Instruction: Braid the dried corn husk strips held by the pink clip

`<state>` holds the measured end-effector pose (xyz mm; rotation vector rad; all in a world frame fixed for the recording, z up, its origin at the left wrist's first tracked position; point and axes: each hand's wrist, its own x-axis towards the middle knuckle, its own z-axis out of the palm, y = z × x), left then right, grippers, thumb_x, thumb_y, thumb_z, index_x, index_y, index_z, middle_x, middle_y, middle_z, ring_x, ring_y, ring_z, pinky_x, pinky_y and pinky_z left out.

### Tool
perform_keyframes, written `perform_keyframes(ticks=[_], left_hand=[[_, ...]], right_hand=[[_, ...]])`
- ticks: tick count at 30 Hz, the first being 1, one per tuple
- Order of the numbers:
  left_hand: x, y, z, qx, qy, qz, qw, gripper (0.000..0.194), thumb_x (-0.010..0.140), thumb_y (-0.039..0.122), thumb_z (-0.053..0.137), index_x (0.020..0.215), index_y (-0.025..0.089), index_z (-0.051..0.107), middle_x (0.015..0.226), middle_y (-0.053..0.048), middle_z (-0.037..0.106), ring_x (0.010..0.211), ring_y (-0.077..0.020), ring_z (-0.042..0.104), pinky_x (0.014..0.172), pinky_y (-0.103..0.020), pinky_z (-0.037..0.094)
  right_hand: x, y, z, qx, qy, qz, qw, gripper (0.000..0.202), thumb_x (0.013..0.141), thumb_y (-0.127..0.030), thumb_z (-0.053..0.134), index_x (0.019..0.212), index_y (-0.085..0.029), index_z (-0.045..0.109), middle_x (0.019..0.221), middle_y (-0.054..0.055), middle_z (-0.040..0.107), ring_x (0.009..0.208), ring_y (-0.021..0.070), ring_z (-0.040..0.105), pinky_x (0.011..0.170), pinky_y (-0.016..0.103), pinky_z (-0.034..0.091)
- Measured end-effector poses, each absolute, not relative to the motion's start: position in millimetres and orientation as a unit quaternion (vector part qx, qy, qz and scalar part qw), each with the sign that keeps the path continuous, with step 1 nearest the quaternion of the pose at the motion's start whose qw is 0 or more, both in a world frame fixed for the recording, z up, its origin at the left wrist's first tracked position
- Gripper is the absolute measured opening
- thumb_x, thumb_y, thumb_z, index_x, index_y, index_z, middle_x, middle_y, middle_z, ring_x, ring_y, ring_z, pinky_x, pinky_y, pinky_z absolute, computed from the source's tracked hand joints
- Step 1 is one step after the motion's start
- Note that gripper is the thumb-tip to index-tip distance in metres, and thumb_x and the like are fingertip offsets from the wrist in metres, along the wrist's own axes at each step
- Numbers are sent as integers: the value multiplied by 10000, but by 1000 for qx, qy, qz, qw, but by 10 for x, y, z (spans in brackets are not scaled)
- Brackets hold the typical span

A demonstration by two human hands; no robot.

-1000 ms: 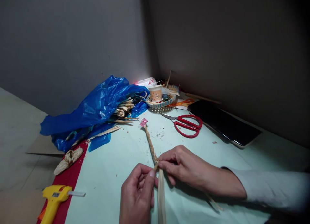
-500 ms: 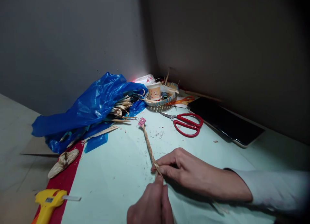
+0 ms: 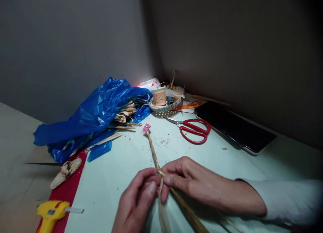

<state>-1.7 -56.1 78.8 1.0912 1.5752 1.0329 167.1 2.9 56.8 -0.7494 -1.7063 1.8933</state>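
A braided straw cord (image 3: 153, 150) runs from a pink binder clip (image 3: 146, 128) on the table down to my two hands. My right hand (image 3: 189, 179) pinches the lower end of the braid between thumb and fingers. Close against it on the left, my left hand (image 3: 141, 196) has its fingers curled around the braid's end, by a pale loose strand (image 3: 163, 206). A darker, olive-brown strand (image 3: 188, 209) slants down to the right from under my right hand.
Red-handled scissors (image 3: 194, 130) and a black tablet (image 3: 234, 127) lie at the right. Behind are a small basket (image 3: 165, 108) and a paper cup (image 3: 159, 96). Leftward are a blue plastic bag (image 3: 93, 108) with dry husks, a husk piece (image 3: 66, 172) and a yellow glue gun (image 3: 51, 212).
My left hand has moved left and turned, showing its thumb and curled fingers. Pale and dark strands now show below the braid. My right hand has hardly moved.
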Motion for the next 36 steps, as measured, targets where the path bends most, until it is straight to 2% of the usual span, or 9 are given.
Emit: perform_keyframes(ticks=[2,4,8,10,14,20,24,29,36], left_hand=[[25,-490,701,351,567,405,625,278,754,430,717,856,178,661,528,31,569,442,-87,507,437,-170,390],[47,-462,604,301,533,392,687,335,737,458,739,820,156,621,463,85,439,352,-21,293,355,-138,204],[14,-493,514,308,563,378,668,363,751,457,733,899,142,627,512,49,534,356,8,170,357,-149,97],[5,-514,510,319,576,376,652,352,754,456,726,885,142,636,530,25,567,358,2,211,364,-152,104],[29,-537,507,343,621,391,586,346,698,458,754,790,135,669,536,7,556,487,-60,364,452,-149,258],[70,-568,574,420,705,345,456,339,734,477,680,638,153,645,514,30,492,501,-92,377,484,-199,285],[119,-561,626,402,705,357,464,273,720,388,681,578,159,637,493,27,511,497,-102,412,496,-213,345],[130,-559,614,382,692,382,479,258,703,362,707,564,151,655,528,-1,598,521,-108,486,506,-200,396],[117,-587,588,375,685,372,502,320,698,465,728,643,157,660,502,25,553,485,-86,468,475,-176,384]], right_hand=[[1673,41,566,-261,-633,690,234,321,956,-239,409,844,-116,684,786,51,699,758,167,626,751,268,459],[1682,56,577,-257,-659,673,219,309,960,-239,412,868,-115,680,820,61,716,772,175,643,757,273,471],[1718,79,634,-235,-694,651,198,379,984,-240,362,785,-115,660,835,70,713,789,160,651,826,267,465],[1735,75,667,-240,-713,631,188,390,985,-223,342,756,-126,643,804,54,699,765,143,645,807,244,462],[1767,31,748,-317,-792,501,145,317,968,-230,370,809,-159,636,742,29,660,721,144,614,675,228,421],[1803,-42,830,-353,-884,293,88,266,942,-237,391,745,-187,562,588,7,552,481,122,423,473,272,218],[1789,-125,783,-287,-934,194,89,65,817,-156,509,767,-192,529,577,-2,559,461,134,408,459,295,177],[1739,-233,708,-205,-973,41,97,142,713,-61,560,765,-190,533,566,-24,575,413,149,452,394,317,141],[1687,-246,625,-171,-983,31,60,132,733,-60,565,741,-189,539,584,-34,595,380,138,437,340,331,166]])
